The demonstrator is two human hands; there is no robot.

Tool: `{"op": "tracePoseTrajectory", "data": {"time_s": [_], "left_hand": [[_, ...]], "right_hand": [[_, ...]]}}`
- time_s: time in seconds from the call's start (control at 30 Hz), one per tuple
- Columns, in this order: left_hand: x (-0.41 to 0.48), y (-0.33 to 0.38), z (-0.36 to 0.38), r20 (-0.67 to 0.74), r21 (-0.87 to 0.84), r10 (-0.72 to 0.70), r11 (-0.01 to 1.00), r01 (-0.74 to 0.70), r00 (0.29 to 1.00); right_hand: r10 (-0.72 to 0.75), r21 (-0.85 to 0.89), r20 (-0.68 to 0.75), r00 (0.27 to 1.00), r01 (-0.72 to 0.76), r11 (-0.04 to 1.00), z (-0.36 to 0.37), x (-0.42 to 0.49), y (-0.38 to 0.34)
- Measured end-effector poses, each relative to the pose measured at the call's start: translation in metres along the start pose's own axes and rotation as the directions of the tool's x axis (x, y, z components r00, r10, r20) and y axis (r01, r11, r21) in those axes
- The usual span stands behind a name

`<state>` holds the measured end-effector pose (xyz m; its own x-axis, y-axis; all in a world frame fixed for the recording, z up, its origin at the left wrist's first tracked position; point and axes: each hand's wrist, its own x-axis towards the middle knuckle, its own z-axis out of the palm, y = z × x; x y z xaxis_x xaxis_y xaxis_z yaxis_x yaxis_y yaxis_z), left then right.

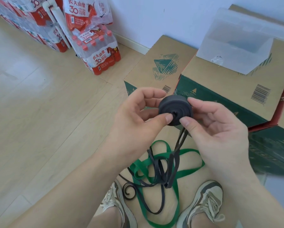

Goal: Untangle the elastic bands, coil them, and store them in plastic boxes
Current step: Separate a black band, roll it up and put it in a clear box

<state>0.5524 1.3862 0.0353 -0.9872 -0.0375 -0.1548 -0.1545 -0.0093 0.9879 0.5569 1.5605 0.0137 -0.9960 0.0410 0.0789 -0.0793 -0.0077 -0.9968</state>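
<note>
A black elastic band is wound into a tight round coil [175, 110] held in mid-air at the frame's centre. My left hand [138, 112] grips the coil from the left, thumb on its face near the centre. My right hand [217, 122] pinches it from the right, thumb on the face and fingers behind. The band's loose black tail [161, 175] hangs down to the floor and lies tangled over a wide green band [175, 180] between my shoes. A clear plastic box [233, 51] with its lid up stands on a cardboard carton [223, 83] at the right.
A second cardboard carton [154, 66] sits beside the first against the white wall. Shrink-wrapped packs of water bottles [98, 51] are stacked at the back left. Pale wooden floor [39, 112] stretches out to the left. My two sneakers show at the bottom edge.
</note>
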Motion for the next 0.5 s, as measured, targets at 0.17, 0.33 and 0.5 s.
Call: {"op": "tracePoseTrajectory", "data": {"time_s": [0.17,0.33,0.5], "left_hand": [[-0.005,-0.008,0.003,0.092,0.424,0.128,0.892,-0.155,0.988],[-0.005,-0.013,0.004,0.156,0.569,0.289,0.755,-0.325,0.945],[0.002,-0.006,0.000,0.034,0.123,0.048,0.991,-0.052,0.998]], "right_hand": [[-0.066,-0.313,0.115,0.991,0.099,0.945,-0.003,-0.003,0.013],[-0.107,-0.417,0.166,0.980,0.168,0.893,-0.006,-0.004,0.016],[0.023,-0.210,0.069,0.997,-0.008,0.978,-0.013,0.001,0.007]]}}
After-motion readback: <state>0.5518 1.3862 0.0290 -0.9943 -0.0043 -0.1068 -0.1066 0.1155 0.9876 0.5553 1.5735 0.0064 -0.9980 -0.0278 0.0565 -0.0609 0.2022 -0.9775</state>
